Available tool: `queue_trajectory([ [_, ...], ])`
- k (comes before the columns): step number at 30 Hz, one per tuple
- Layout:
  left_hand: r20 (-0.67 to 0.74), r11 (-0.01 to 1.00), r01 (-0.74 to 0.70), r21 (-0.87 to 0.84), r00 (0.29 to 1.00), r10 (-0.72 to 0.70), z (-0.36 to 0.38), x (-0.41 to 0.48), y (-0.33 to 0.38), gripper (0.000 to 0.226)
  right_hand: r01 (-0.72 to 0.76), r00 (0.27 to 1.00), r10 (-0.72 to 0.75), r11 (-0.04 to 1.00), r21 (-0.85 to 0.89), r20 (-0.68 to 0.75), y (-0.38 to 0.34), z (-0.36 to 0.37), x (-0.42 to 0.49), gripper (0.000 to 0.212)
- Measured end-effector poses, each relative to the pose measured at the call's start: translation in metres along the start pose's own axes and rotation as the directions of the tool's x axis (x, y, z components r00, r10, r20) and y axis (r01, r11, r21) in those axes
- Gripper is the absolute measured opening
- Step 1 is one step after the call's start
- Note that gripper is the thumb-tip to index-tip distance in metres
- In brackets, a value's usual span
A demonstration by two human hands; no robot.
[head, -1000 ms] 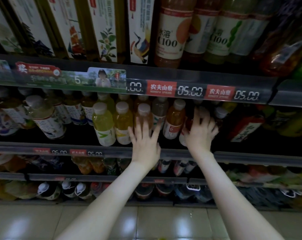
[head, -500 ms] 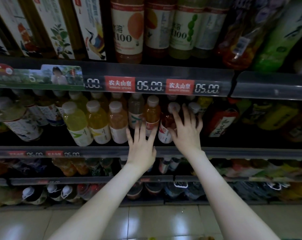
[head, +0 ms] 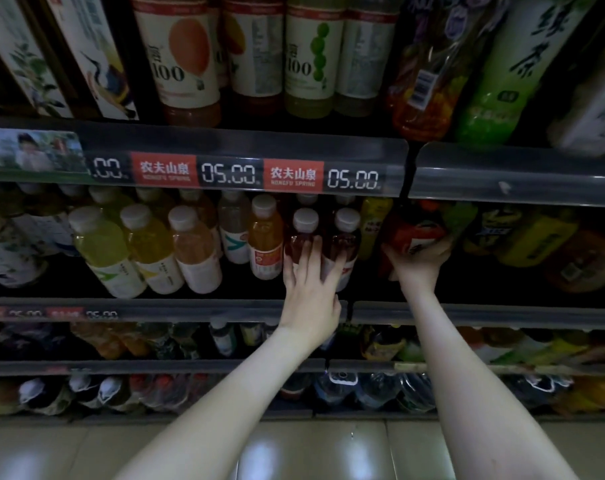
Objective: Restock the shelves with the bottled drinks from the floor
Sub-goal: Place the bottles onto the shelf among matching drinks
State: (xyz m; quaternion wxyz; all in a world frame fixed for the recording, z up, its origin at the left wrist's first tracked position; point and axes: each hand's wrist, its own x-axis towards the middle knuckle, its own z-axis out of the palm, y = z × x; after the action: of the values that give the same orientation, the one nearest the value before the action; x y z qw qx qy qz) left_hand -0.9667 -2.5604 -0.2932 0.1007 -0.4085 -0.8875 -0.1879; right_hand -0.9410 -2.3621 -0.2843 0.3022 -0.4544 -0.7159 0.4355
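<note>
Two dark red drink bottles point(head: 344, 233) with white caps stand side by side at the front of the middle shelf point(head: 190, 308). My left hand point(head: 311, 282) lies against them with straight, spread fingers. To the right, my right hand point(head: 418, 261) grips the lower end of a red-labelled bottle point(head: 415, 233) that sits tilted on the same shelf level; its top is hidden in shadow under the upper rail. Left of my hands stand an orange bottle point(head: 266, 237) and a row of yellow and peach drinks point(head: 148, 247).
A price rail point(head: 231, 173) marked 05.00 runs above the hands, with large bottles on the shelf over it. More bottles fill the right shelf section point(head: 536, 244) and two lower shelves. Pale floor tiles point(head: 311, 452) lie below.
The view shifted right. My left hand slid from the shelf edge onto the two dark red bottles. My right hand left those bottles, moved right and took hold of the red-labelled bottle.
</note>
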Motion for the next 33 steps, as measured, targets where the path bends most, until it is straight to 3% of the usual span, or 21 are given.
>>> queue_trajectory([
  [3, -0.011, 1.000, 0.008, -0.006, 1.000, -0.008, 0.002, -0.002, 0.002, 0.082, -0.015, 0.999, 0.016, 0.999, 0.028, -0.050, 0.006, 0.005, 0.000, 0.122],
  [7, -0.093, 0.994, -0.045, -0.098, 0.995, 0.036, 0.000, -0.012, 0.001, 0.072, 0.080, 0.987, -0.047, 0.975, 0.209, -0.157, 0.023, -0.010, -0.019, 0.109],
  [10, -0.160, 0.977, -0.086, -0.193, 0.986, 0.055, -0.005, -0.025, 0.003, 0.064, 0.042, 0.983, 0.017, 0.950, 0.309, -0.185, 0.029, -0.035, -0.040, 0.106],
  [13, -0.130, 0.952, -0.108, -0.288, 0.989, 0.073, -0.008, -0.039, 0.015, 0.063, 0.070, 0.980, -0.004, 0.941, 0.330, -0.199, 0.018, -0.071, -0.063, 0.107],
  [18, 0.122, 0.902, -0.096, -0.421, 0.979, 0.161, -0.031, -0.063, 0.062, 0.090, 0.121, 0.993, -0.120, 0.958, 0.261, -0.023, -0.004, -0.138, -0.119, 0.106],
  [21, 0.191, 0.835, -0.013, -0.550, 0.972, 0.141, -0.046, -0.079, 0.095, 0.109, 0.124, 0.986, -0.146, 0.964, 0.235, 0.077, 0.001, -0.160, -0.169, 0.106],
  [24, 0.240, 0.754, 0.144, -0.641, 0.971, 0.019, -0.053, -0.112, 0.113, 0.090, 0.104, 0.974, -0.136, 0.979, 0.173, 0.183, 0.017, -0.177, -0.217, 0.099],
  [29, 0.451, 0.781, 0.311, -0.541, 0.891, -0.042, -0.040, -0.187, 0.119, 0.067, -0.042, 0.897, 0.043, 0.999, -0.011, 0.440, 0.048, -0.222, -0.253, 0.102],
  [33, 0.558, 0.799, 0.333, -0.502, 0.830, 0.005, -0.026, -0.225, 0.125, 0.069, 0.079, 0.878, 0.024, 0.978, -0.195, 0.478, 0.058, -0.252, -0.238, 0.059],
])
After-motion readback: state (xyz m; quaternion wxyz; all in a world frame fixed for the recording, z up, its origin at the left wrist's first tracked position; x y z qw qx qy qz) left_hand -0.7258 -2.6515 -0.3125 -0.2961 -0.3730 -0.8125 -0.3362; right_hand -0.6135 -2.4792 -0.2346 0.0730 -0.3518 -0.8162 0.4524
